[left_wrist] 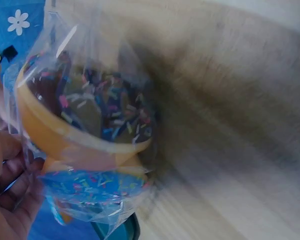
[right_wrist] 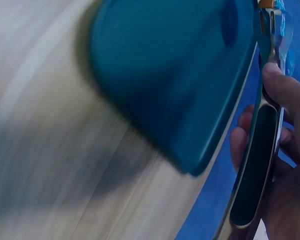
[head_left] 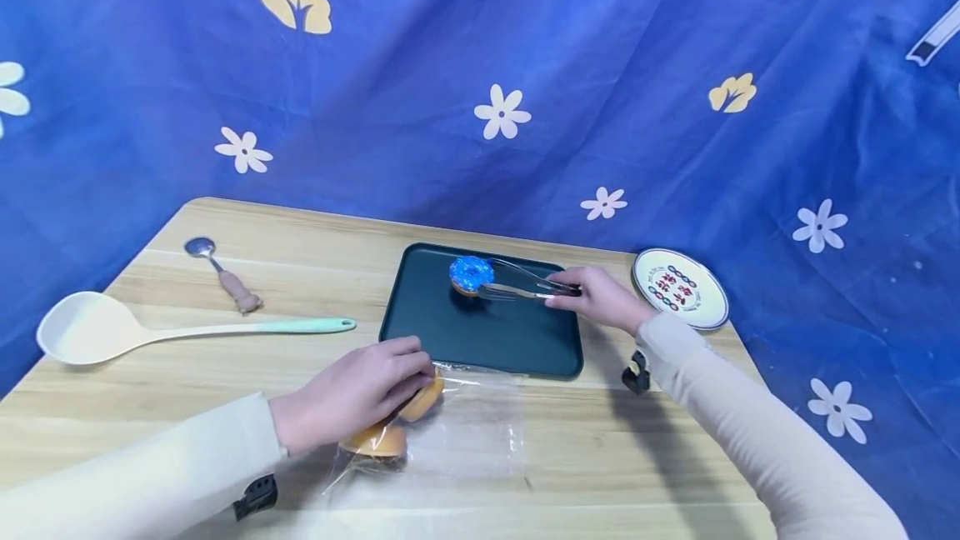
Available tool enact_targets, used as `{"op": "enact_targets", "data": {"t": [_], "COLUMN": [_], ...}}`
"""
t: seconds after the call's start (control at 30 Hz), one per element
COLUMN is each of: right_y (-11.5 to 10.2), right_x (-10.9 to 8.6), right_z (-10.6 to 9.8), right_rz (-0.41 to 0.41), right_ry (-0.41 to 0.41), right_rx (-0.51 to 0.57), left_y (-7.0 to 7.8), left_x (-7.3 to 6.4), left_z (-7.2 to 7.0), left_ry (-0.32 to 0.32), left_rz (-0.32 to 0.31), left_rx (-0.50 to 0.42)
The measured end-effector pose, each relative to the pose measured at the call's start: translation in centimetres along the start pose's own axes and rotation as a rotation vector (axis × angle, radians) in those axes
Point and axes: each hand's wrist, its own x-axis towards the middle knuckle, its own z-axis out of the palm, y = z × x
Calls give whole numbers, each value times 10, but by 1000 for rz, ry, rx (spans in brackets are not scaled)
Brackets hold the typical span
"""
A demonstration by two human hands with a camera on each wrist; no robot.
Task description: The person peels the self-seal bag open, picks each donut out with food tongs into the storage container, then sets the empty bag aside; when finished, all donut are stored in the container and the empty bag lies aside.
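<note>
My right hand [head_left: 600, 298] grips metal tongs [right_wrist: 257, 160], whose ends close about a blue-iced doughnut [head_left: 471, 272] with sprinkles. That doughnut is over the dark green tray [head_left: 480, 340], its shadow falling just below it in the head view. Near the tray's front edge, my left hand [head_left: 360, 394] pinches a clear plastic bag [head_left: 480, 432]. Inside the bag, the left wrist view shows a brown-iced doughnut [left_wrist: 115, 110] and a blue-iced bagged doughnut [left_wrist: 90, 185], both sprinkled. Only their orange undersides show from the head camera, and the left fingers partly cover them.
A large white ladle [head_left: 90, 327] with a mint handle lies on the wooden table [head_left: 300, 232] at left. Behind it is a small spoon [head_left: 225, 273] with a brown handle. An oval white plate [head_left: 701, 298] sits at the right edge. A blue patterned cloth [head_left: 420, 107] hangs behind.
</note>
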Motion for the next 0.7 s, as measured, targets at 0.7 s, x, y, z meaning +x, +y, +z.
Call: {"op": "enact_targets", "data": {"t": [0.7], "right_y": [-24], "right_x": [52], "right_z": [34], "right_rz": [96], "right_ry": [-49], "right_rx": [-68], "left_y": [1], "left_x": [3], "left_z": [0], "left_ry": [-14], "left_rz": [-12], "left_rx": [-9]}}
